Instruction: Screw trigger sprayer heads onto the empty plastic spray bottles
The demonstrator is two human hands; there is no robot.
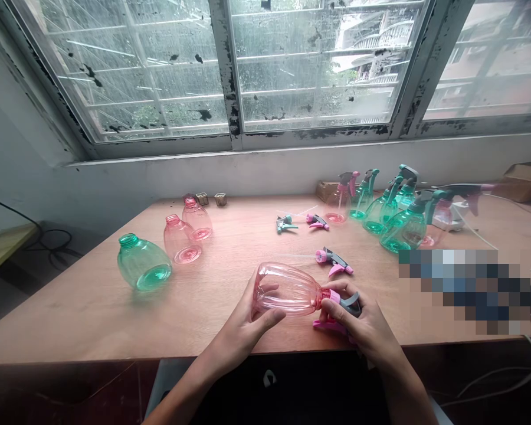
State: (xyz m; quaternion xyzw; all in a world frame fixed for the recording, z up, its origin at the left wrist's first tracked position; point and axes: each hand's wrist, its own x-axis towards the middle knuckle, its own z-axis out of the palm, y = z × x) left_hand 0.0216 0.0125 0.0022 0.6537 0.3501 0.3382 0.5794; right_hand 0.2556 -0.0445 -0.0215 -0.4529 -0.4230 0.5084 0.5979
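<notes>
A clear pink spray bottle point(287, 286) lies sideways between my hands, just above the table's front edge. My left hand point(259, 321) is wrapped round its base. At the neck, the fingers of my right hand point(358, 313) close on the pink collar of a grey and pink trigger sprayer point(349, 304). The sprayer sits at the bottle's mouth; how tightly I cannot tell. Below it shows a pink trigger part point(330, 326), partly hidden by my right hand. Beyond the bottle lies a loose grey and pink sprayer head point(334, 261) with its tube pointing left.
Open bottles, one green point(144, 262) and pink ones point(181, 239), stand at left. Two more sprayer heads, one green point(285, 224) and one pink point(317, 222), lie farther back. Several bottles with sprayers point(402, 227) crowd the right. A blurred patch point(469, 289) covers the table's right front.
</notes>
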